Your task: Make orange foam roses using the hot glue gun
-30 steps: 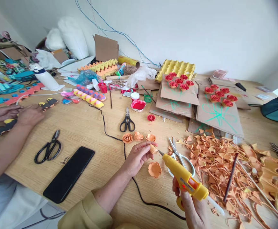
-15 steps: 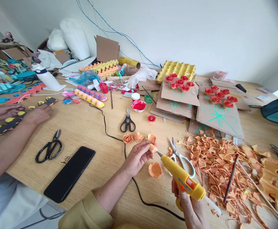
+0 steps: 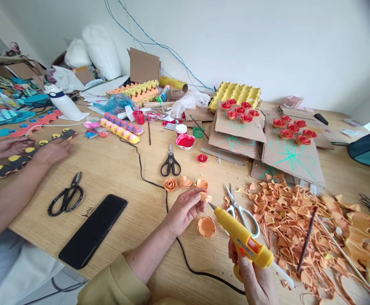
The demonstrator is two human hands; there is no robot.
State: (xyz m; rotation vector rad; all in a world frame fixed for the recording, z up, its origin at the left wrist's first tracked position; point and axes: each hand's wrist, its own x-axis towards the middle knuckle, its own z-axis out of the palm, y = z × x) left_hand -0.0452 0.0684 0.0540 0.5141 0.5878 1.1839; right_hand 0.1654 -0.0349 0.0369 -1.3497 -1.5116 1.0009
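My left hand (image 3: 186, 210) pinches a small orange egg-carton flower piece (image 3: 205, 197) between thumb and fingers. In my right hand (image 3: 251, 271) is a yellow hot glue gun (image 3: 242, 237), its metal nozzle close by the piece; whether they touch I cannot tell. A clear glue stick (image 3: 282, 274) sticks out of the gun's rear. Just below the left hand lies an open orange flower cup (image 3: 207, 227). Beyond it stand orange paper flowers, one a rolled rose (image 3: 171, 184). White-handled scissors (image 3: 242, 214) lie partly behind the gun.
Orange carton scraps (image 3: 289, 220) spread at right. Red roses (image 3: 245, 111) stand on cardboard sheets (image 3: 294, 156). A red paint dish (image 3: 185, 142), black scissors (image 3: 170, 161) and a phone (image 3: 93, 231) lie on the table. The black cord (image 3: 191, 264) crosses it. Another person's hands (image 3: 53, 151) work at left.
The small orange piece has turned slightly in my left fingers, showing more of its pale edge. The glue gun has barely moved.
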